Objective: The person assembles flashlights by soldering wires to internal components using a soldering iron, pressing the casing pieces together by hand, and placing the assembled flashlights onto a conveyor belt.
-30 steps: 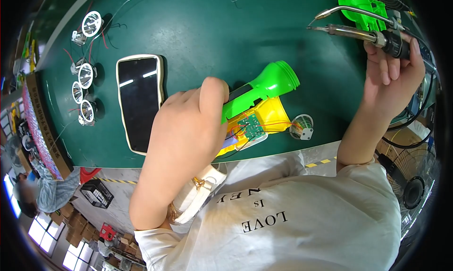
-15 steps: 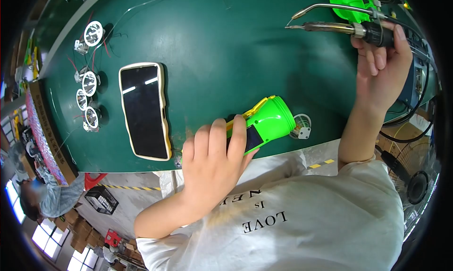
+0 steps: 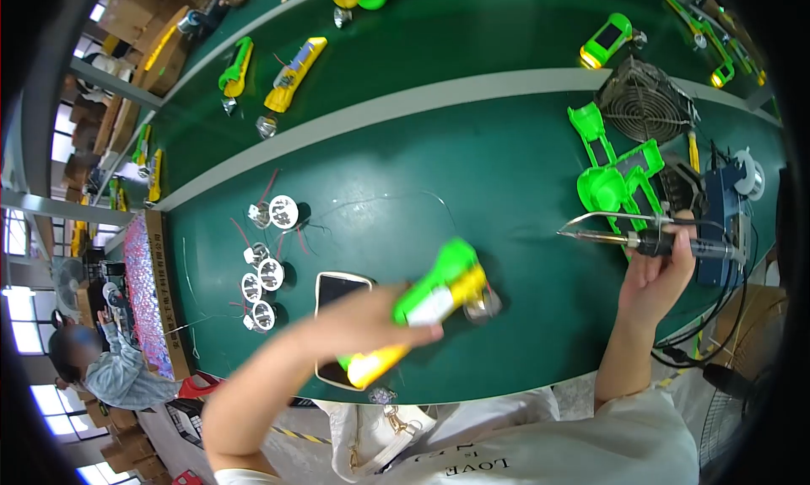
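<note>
My left hand [image 3: 367,320] is closed around a green and yellow flashlight [image 3: 451,274], lifted above the green table [image 3: 523,325] and blurred by motion. A silvery reflector [image 3: 483,306] hangs beside the flashlight's head. In my right hand [image 3: 654,278] is a soldering iron [image 3: 616,238] with a thin curved metal tube above it, its tip pointing left. Green plastic housing parts [image 3: 620,185] lie just beyond that hand. Behind my left hand, a smartphone [image 3: 337,287] in a pale case is partly covered.
Several reflector lamps [image 3: 270,274] with red wires stand at the left. A small fan [image 3: 645,105] and a blue soldering station [image 3: 717,215] are at the right. Beyond a grey rail [image 3: 380,101], more flashlights [image 3: 295,75] lie on green. A person [image 3: 126,363] sits at far left.
My left hand has lifted and turned the flashlight, showing its yellow side. The view has tilted up, revealing the rail and area beyond. My right hand still holds the soldering iron.
</note>
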`<state>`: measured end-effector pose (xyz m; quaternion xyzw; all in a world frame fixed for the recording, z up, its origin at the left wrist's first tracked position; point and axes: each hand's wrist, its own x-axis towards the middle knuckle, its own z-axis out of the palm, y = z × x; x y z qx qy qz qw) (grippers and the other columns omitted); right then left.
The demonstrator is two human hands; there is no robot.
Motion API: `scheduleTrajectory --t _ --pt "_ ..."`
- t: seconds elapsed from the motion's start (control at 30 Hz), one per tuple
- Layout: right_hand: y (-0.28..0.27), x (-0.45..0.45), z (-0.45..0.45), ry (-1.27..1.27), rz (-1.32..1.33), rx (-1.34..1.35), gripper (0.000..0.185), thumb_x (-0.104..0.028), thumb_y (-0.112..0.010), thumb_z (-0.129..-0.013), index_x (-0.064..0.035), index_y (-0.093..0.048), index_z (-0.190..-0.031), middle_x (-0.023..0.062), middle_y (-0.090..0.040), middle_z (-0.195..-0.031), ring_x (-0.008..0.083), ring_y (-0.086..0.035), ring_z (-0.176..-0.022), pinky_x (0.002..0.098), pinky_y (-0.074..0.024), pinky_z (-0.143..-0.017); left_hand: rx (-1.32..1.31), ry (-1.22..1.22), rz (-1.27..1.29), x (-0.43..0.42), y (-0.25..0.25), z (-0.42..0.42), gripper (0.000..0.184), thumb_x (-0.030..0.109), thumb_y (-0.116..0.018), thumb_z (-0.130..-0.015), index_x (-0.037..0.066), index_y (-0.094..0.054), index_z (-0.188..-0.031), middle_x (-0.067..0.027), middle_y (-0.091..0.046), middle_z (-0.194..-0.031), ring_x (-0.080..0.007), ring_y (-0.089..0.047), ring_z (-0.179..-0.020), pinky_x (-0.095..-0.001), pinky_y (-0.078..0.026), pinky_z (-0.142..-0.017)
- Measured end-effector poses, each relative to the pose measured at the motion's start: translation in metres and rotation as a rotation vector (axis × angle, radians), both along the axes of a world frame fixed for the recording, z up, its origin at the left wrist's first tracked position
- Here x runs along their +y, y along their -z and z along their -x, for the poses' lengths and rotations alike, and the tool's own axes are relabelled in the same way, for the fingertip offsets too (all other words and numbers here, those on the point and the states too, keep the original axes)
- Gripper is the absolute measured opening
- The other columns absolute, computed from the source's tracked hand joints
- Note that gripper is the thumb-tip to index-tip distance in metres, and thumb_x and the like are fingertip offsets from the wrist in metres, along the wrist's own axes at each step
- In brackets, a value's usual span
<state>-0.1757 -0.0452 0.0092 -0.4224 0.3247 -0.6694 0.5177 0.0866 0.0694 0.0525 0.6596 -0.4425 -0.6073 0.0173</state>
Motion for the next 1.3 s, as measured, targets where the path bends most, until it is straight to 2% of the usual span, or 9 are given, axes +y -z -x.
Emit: scheduleTrajectory --t 0.13,0.23,0.47,0.63,0.87,1.07,1.13,1.17,1.3 --pt "-0.003 -0.003 -0.003 0.084 -0.043 -0.037 0.018 -0.019 -0.039 -0.086 -0.0047 -0.044 -0.077 -0.0051 -0.027 -0.043 0.0021 -0.024 -0.031 0.0207 -0.0349 -0.036 0.128 -0.214 0.057 -0.088 -0.013 -0.058 0.041 0.041 -0.058 -0.078 0.001 -0.056 -0.089 -0.0041 -0.059 -0.076 -0.0091 -0.056 -0.068 -0.0220 -0.045 -0.056" --pt "-0.002 -0.001 -0.007 0.031 -0.062 0.005 0.013 -0.016 -0.040 -0.086 -0.0056 -0.044 -0.079 -0.0048 -0.030 -0.046 0.0019 -0.025 -0.032 0.0189 -0.0319 -0.035 0.141 -0.550 0.054 -0.149 -0.009 -0.080 0.040 0.037 -0.058 -0.078 0.002 -0.051 -0.097 -0.0046 -0.058 -0.079 -0.0086 -0.056 -0.066 -0.0215 -0.048 -0.057" --pt "-0.003 0.002 -0.009 0.019 -0.115 -0.001 0.011 -0.013 -0.044 -0.080 -0.0034 -0.041 -0.080 0.0003 -0.039 -0.063 0.0023 -0.030 -0.042 0.0166 -0.0288 -0.040 -0.156 -0.205 0.146 -0.190 -0.020 -0.083 0.045 0.042 -0.062 -0.072 0.002 -0.053 -0.090 -0.0044 -0.057 -0.081 -0.0098 -0.056 -0.073 -0.0220 -0.046 -0.062" --pt "-0.005 0.004 -0.006 -0.090 -0.143 0.017 0.014 -0.013 -0.046 -0.081 -0.0005 -0.039 -0.082 0.0005 -0.039 -0.064 0.0011 -0.031 -0.039 0.0155 -0.0311 -0.039 -0.526 0.080 0.317 -0.216 -0.002 -0.083 0.068 0.044 -0.061 -0.071 -0.004 -0.042 -0.115 -0.0149 -0.056 -0.100 -0.0203 -0.055 -0.088 -0.0298 -0.043 -0.077" --pt "-0.006 0.007 -0.005 -0.119 -0.170 0.093 0.008 -0.011 -0.040 -0.080 -0.0032 -0.039 -0.080 0.0029 -0.040 -0.067 0.0049 -0.031 -0.043 0.0184 -0.0297 -0.039 -0.988 0.202 0.821 -0.255 0.041 -0.071 0.055 0.033 -0.062 -0.072 0.001 -0.041 -0.112 -0.0171 -0.053 -0.105 -0.0297 -0.053 -0.097 -0.0378 -0.044 -0.080" --pt "-0.006 0.008 -0.007 -0.165 -0.146 0.014 0.009 -0.009 -0.045 -0.079 -0.0028 -0.040 -0.084 0.0034 -0.042 -0.070 0.0036 -0.033 -0.049 0.0163 -0.0311 -0.041 -0.948 0.089 0.681 -0.251 0.061 -0.066 0.059 0.040 -0.059 -0.074 0.004 -0.040 -0.116 -0.0161 -0.050 -0.110 -0.0285 -0.048 -0.105 -0.0392 -0.039 -0.086" --pt "-0.007 0.009 -0.008 -0.154 -0.149 0.007 0.009 -0.008 -0.045 -0.079 -0.0033 -0.039 -0.084 0.0036 -0.042 -0.071 0.0031 -0.033 -0.048 0.0158 -0.0302 -0.040 -0.975 0.000 0.927 -0.243 0.056 -0.073 0.061 0.047 -0.057 -0.074 0.003 -0.045 -0.114 -0.0163 -0.053 -0.106 -0.0291 -0.050 -0.101 -0.0383 -0.041 -0.084" --pt "-0.004 0.012 -0.003 -0.196 -0.139 0.055 0.014 -0.015 -0.046 -0.082 -0.0018 -0.041 -0.086 0.0029 -0.039 -0.078 0.0097 -0.042 -0.069 0.0224 -0.0381 -0.062 -0.971 -0.061 1.086 -0.242 0.058 -0.089 0.062 0.052 -0.054 -0.074 0.002 -0.049 -0.111 -0.0167 -0.056 -0.100 -0.0297 -0.052 -0.098 -0.0375 -0.041 -0.082" --pt "0.002 0.013 -0.003 -0.142 -0.144 -0.002 0.015 -0.007 -0.044 -0.078 -0.0015 -0.042 -0.091 0.0049 -0.043 -0.080 0.0122 -0.044 -0.075 0.0288 -0.0435 -0.074 -0.995 -0.291 1.228 -0.218 0.063 -0.131 0.019 0.021 -0.059 -0.074 0.004 -0.055 -0.079 -0.0098 -0.057 -0.070 -0.0282 -0.056 -0.070 -0.0416 -0.043 -0.060"
